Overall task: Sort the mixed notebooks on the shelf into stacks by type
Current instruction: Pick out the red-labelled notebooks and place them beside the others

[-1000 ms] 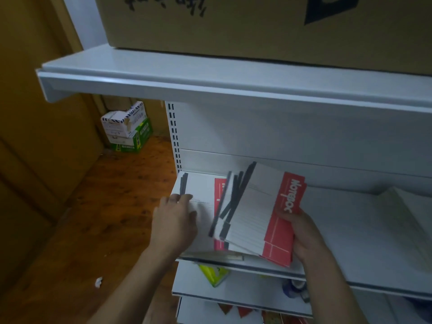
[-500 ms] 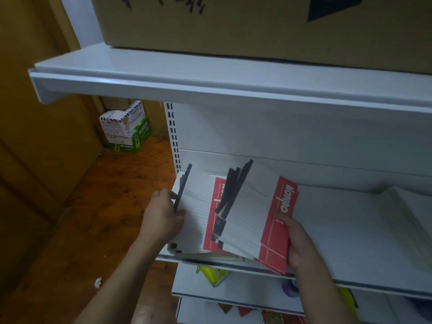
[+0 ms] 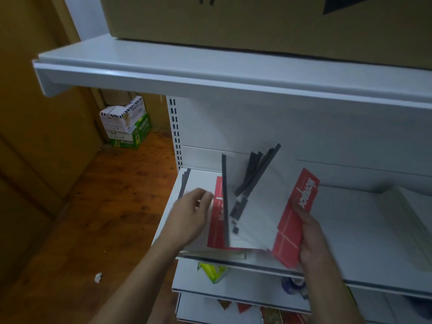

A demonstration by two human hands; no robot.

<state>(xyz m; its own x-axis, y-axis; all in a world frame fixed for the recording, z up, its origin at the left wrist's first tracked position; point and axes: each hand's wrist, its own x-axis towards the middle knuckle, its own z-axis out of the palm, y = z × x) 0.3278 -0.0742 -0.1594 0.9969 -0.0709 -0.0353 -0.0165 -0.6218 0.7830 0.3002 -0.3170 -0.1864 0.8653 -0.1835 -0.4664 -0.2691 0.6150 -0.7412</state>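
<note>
Right hand (image 3: 311, 239) grips fanned notebooks (image 3: 264, 206), red-and-white covers, tilted up over white shelf (image 3: 350, 220). Left hand (image 3: 189, 216) open, blurry, fingers spread above flat pile (image 3: 198, 181) at shelf's left end.

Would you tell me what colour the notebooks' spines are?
Dark grey to black spines on the red-and-white notebooks, seen in the head view.

At the centre of the head view, the right hand (image 3: 311, 239) grips a fanned bunch of red-and-white notebooks (image 3: 268, 206) with dark spines, tilted up off the white shelf (image 3: 350, 230). At 9 o'clock of the bunch, the left hand (image 3: 189, 216) hovers blurred, fingers spread, over a flat stack of notebooks (image 3: 198, 181). A cardboard box (image 3: 257, 22) sits at 12 o'clock on the shelf above; small cartons (image 3: 126, 122) rest on the wooden floor (image 3: 93, 206) at 10 o'clock.
</note>
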